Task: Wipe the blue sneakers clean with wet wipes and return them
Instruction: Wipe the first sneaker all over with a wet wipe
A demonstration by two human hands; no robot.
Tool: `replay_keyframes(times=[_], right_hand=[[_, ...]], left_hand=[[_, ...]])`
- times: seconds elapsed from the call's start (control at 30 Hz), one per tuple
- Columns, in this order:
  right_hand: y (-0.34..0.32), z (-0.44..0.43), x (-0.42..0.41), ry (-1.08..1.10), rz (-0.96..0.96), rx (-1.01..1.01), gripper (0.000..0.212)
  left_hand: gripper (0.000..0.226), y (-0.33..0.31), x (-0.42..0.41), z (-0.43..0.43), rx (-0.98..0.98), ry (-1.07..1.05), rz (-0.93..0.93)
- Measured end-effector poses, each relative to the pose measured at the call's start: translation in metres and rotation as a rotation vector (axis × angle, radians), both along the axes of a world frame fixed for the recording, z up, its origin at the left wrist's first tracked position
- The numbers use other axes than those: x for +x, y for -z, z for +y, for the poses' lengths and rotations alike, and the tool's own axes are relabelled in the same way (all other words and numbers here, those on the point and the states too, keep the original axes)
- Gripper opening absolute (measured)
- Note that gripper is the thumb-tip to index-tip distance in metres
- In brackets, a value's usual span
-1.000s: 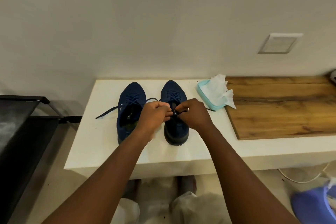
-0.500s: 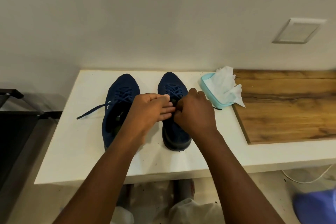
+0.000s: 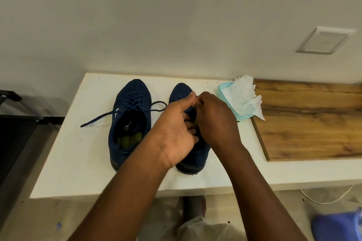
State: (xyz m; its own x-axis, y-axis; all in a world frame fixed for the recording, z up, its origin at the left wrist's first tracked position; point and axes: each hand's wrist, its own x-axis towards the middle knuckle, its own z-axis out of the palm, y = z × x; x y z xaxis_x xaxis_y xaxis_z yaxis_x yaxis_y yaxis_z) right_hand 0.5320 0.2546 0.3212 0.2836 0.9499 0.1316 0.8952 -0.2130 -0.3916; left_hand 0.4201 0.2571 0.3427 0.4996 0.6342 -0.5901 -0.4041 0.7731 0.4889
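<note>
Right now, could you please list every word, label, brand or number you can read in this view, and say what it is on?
None can be read.
Sneaker on the left: a small white mark on its side, too small to read.
Wipes pack: no print shows.
Wall plate: blank.

Readable text: none anywhere
Sneaker with loose laces (image 3: 130,101): small white marks on its side, too small to make out

Head view, looking down, close over bench (image 3: 64,162)
</note>
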Motion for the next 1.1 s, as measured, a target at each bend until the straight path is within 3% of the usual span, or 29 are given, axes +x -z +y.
replay_keyframes(times=[0.1,0.17,0.37,0.53,0.67,0.83,0.93,1.1], right_hand=[[0.0,-0.002,-0.001,-0.034,0.081,-0.017,0.024],[-0.003,-0.002,0.0,-0.062,0.134,-0.012,0.024],[-0.006,-0.001,0.005,-0.163,0.231,-0.054,0.021],[-0.006,-0.004,0.007,-0.165,0.458,-0.129,0.025],[-0.015,-0.007,0.008,-0.172,0.553,-0.103,0.036],[-0.003,-0.004,0.028,0.018,0.601,0.075,0.039],[0.006,-0.004,0.04,-0.068,0.573,-0.049,0.037],[0.012,-0.008,0.049,-0.187,0.551,-0.316,0.058]], left_hand=[[0.038,-0.001,0.013,-0.006,-0.085,-0.148,-0.091],[0.035,0.002,0.018,-0.007,-0.077,-0.193,-0.036],[0.028,0.021,0.019,-0.005,-0.02,-0.254,0.055],[0.034,0.027,0.016,-0.002,-0.09,-0.266,0.01],[0.03,0.03,0.018,-0.002,-0.055,-0.274,0.053],[0.022,0.03,0.028,-0.006,-0.005,-0.269,0.145],[0.015,0.028,0.026,-0.008,0.099,-0.219,0.233],[0.021,0.023,0.013,-0.007,0.368,-0.03,0.45]])
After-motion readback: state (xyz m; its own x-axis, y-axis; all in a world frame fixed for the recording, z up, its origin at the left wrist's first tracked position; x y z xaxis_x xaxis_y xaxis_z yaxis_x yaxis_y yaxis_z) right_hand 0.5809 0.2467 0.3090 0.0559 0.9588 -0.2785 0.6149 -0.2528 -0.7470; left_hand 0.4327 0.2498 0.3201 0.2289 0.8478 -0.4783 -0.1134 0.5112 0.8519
